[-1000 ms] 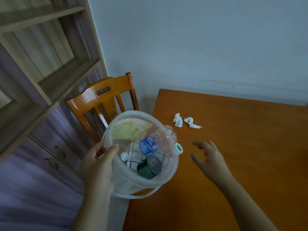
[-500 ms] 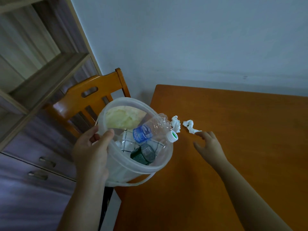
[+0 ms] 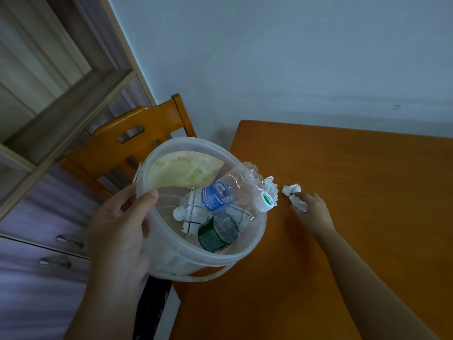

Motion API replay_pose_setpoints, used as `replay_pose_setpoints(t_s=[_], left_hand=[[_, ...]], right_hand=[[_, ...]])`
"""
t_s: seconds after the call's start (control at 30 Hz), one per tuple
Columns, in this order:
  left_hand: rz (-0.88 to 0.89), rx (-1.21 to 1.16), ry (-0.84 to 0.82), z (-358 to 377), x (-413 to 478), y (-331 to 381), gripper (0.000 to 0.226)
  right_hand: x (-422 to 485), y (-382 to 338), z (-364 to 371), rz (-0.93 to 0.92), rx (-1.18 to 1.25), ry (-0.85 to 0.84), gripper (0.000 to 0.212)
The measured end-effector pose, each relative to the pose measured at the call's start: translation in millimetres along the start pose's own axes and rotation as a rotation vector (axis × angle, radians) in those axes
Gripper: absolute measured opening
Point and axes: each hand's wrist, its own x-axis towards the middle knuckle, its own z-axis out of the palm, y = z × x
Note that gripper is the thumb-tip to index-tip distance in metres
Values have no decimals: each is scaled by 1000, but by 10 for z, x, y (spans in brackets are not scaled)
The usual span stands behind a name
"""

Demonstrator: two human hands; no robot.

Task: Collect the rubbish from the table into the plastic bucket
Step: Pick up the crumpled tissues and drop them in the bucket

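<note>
Your left hand [image 3: 117, 231] grips the plastic bucket [image 3: 245, 251] rim; right hand [image 3: 311, 212] closes on a crumpled tissue [image 3: 291, 192] near the surface's left edge. Pinch firmly, lift clear.

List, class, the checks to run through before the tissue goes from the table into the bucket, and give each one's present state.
1. Right hand has reached the nearer tissue wad: ok, fingers touch it.
2. Wad firmly pinched and off the table: cannot tell, fingers hide part of it.
3. Bucket held securely: ok, the left hand grips its rim, thumb inside.
4. Bucket mouth close to the wad: ok, its rim sits beside the table edge.
5. Room inside: ok, though the clear bottle pokes over the rim on the table side.
6. Nothing else left on the table: not ok, a second tissue wad lies by the bottle cap.
</note>
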Motion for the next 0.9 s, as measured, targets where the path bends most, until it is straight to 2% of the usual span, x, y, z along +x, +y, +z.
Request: replay_pose_setpoints(t_s=[0.3,0.43,0.57,0.73,0.9], left_hand=[[-20,7,-7,-54,1,-13,19],[-29,-26,-41,-116,-65,-5,28],[-29,-46,-63,-222,-199,17,23],[-49,-91,-109,-431,-312,0,34],[-47,-100,-112,-662,-411,-103,34]], right_hand=[[-192,122,148,-32,-50,73,30],[-473,192,153,-30,-54,76,26],[-825,293,145,-34,-78,47,24],[-1262,285,90,23,53,130,13],[-1659,120,17,53,160,213,10]])
